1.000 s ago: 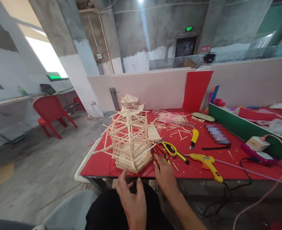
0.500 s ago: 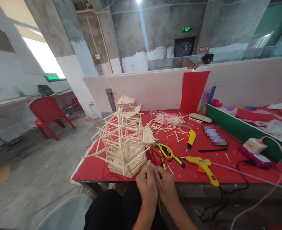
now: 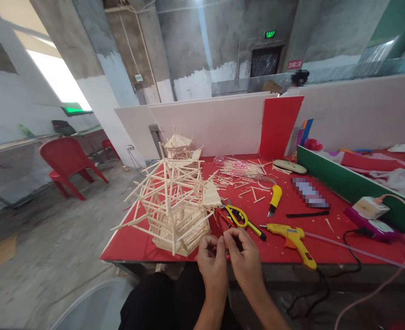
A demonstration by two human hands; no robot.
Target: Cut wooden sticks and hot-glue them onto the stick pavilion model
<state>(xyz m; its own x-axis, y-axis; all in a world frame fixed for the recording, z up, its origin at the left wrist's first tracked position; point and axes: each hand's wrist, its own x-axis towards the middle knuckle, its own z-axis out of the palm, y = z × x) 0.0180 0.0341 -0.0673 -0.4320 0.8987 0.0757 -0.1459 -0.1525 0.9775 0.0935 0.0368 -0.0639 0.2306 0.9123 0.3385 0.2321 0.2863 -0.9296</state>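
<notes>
Together, left hand (image 3: 212,263) and right hand (image 3: 245,259), fingers curled.

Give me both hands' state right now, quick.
Left hand: fingers curled, pinching something small; what it is cannot be told.
Right hand: fingers curled against the left, same small item; cannot be told.

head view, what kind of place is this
Probably a craft or model-making workshop in an unfinished concrete building: a stick-built tower model stands on a red table, with a yellow glue gun and loose sticks nearby.
</notes>
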